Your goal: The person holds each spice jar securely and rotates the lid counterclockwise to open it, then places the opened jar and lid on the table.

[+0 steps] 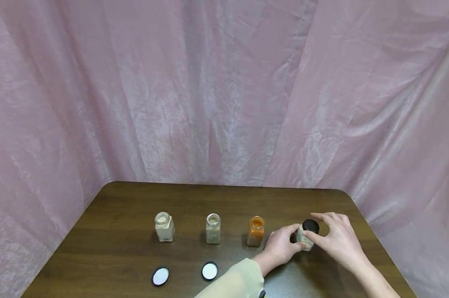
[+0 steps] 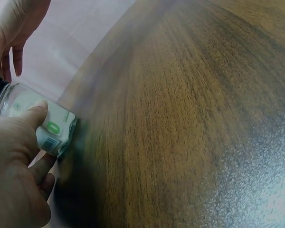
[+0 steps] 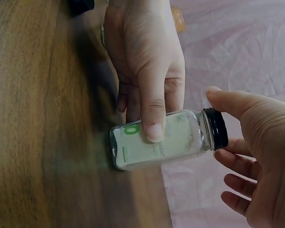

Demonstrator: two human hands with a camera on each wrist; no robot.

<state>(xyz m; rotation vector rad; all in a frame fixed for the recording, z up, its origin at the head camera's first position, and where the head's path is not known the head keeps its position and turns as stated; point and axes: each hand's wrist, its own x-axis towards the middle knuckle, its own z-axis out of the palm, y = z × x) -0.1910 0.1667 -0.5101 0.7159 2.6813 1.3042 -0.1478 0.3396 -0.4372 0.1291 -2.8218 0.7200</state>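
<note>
A square glass jar [image 1: 305, 238] with a black screw lid [image 1: 310, 226] stands at the right side of the table, pale contents and a green-marked label showing in the right wrist view. My left hand [image 1: 282, 245] grips its body, thumb [image 3: 154, 130] across the label. Around the lid [image 3: 215, 128] is my right hand [image 1: 339, 240], with thumb and fingers spread apart. The thumb tip sits just off the lid's edge in the right wrist view, and a fingertip lies close to the opposite side; contact there is hard to tell.
Three lidless jars line up to the left: one cream-filled [image 1: 164, 227], one pale greenish [image 1: 213, 229], one orange [image 1: 255, 231]. Two black-rimmed lids [image 1: 160, 276] lie white side up nearer the front. A pink curtain [image 1: 224, 91] hangs behind the wooden table [image 1: 127, 215].
</note>
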